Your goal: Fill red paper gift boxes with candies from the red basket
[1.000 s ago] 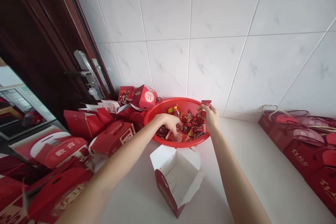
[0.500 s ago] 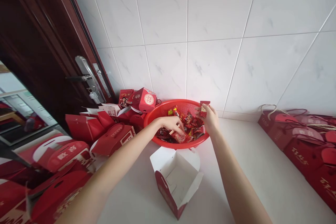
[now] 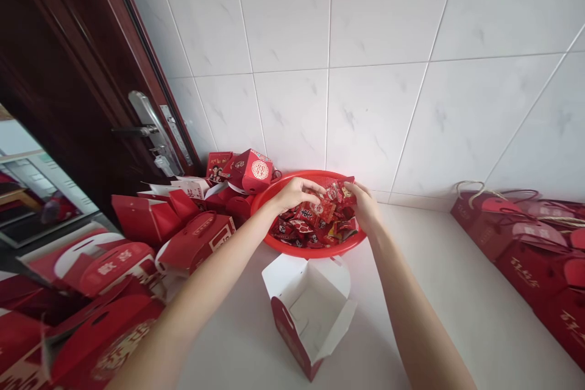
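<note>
A red plastic basket (image 3: pixel 315 252) holds a heap of small wrapped candies (image 3: pixel 304 228), most of them red. My left hand (image 3: pixel 297 192) is over the left part of the heap, its thumb and fingers closed on a red candy packet (image 3: pixel 323 209); the fingertips are partly hidden. At the basket's right rim, my right hand (image 3: pixel 364 202) grips a small red packet (image 3: pixel 346 191) between thumb and fingers. Directly in front of the basket, an open box (image 3: pixel 315 304), white inside and red outside, stands with its flaps spread and nothing visible inside.
Several red gift boxes (image 3: pixel 196 242) crowd the left side, some with raised flaps. Along the right edge stands a row of dark red boxes (image 3: pixel 516 262) with cord handles. Behind is a tiled wall (image 3: pixel 292 109); a dark door (image 3: pixel 86 61) with a metal handle is at left.
My left hand has risen from the heap and moved up towards the back of the basket. The right hand has shifted slightly, still with its packet. The open box stays in place.
</note>
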The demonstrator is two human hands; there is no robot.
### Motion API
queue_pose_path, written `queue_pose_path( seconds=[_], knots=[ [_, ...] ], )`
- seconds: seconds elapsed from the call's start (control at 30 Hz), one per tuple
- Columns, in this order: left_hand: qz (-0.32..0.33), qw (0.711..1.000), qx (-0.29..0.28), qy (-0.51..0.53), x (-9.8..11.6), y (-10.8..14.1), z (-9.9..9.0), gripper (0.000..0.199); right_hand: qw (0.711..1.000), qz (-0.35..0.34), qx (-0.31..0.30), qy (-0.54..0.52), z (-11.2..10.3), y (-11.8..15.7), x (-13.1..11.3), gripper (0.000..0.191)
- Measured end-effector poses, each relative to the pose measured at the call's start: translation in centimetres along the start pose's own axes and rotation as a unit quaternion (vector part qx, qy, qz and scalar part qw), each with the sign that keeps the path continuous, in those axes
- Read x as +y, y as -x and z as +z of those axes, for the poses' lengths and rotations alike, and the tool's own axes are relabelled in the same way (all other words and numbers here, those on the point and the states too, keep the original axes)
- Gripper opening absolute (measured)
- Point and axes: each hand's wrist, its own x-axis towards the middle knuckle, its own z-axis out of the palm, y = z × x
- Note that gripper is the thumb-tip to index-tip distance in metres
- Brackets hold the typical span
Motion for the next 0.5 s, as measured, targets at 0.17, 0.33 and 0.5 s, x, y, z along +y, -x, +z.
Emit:
queue_pose_path(
  seconds=[0.17, 0.33, 0.5],
  knots=[
    [0.055, 0.998, -0.002, 0.01, 0.0, -0.1, 0.1, 0.023, 0.997, 0.027, -0.072, -0.006, -0.3, 0.0, 0.0, 0.028],
    [0.09, 0.995, 0.019, -0.034, 0.5, 0.0, 0.6, 0.023, 0.993, 0.006, -0.114, -0.031, -0.3, 0.4, -0.5, 0.037],
    [0.037, 0.992, 0.058, -0.11, 0.6, -0.2, 1.3, 0.03, 0.992, -0.015, -0.123, -0.029, -0.2, 0.7, -0.4, 0.036]
  ],
)
